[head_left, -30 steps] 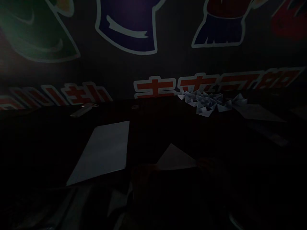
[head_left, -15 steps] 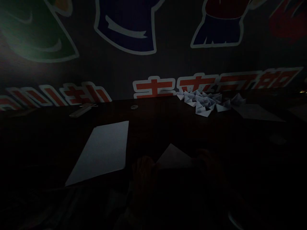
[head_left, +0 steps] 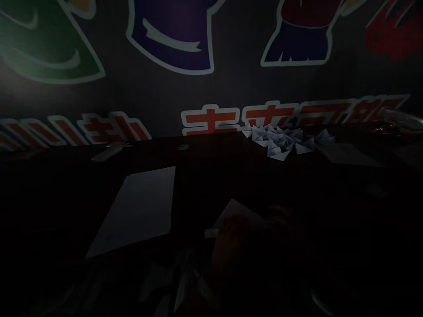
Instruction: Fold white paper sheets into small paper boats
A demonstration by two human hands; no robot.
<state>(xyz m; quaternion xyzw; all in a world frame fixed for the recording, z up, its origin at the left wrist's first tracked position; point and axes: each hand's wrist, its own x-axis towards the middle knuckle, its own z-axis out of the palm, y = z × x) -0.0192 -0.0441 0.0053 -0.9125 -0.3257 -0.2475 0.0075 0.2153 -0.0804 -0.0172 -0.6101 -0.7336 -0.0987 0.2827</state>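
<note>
At the near side of a dark, matte tabletop (head_left: 211, 176), a white paper sheet folded into a triangle (head_left: 236, 215) lies between the two hands. Its crisp apex points far and slightly left; its long axis, the folded base, runs roughly left to right, and its lower part is hidden by the hands. The left hand (head_left: 229, 246) sits over the near-left part of the paper, and the right hand (head_left: 282, 218) lies at its right corner. Both are deep in shadow: contact looks likely, but I cannot tell whether either hand is pinching, pressing or spread.

Left of them, a flat rectangular white paper sheet (head_left: 145, 207) lies with its long axis slanting from near left to far right, well apart from the hands. Along the far edge, right of centre, sits a heap of small white folded paper boats (head_left: 277, 143), sharp-creased and overlapping. Just right of it lies a flat pale paper sheet (head_left: 346, 155). At far left rests a slim pale stick-shaped object (head_left: 107, 154), its material too dim to tell; a small round metallic disc (head_left: 183, 147) lies nearby. Behind the table, a dark wall (head_left: 158, 92) carries bold cartoon graphics and red characters outlined in white.
</note>
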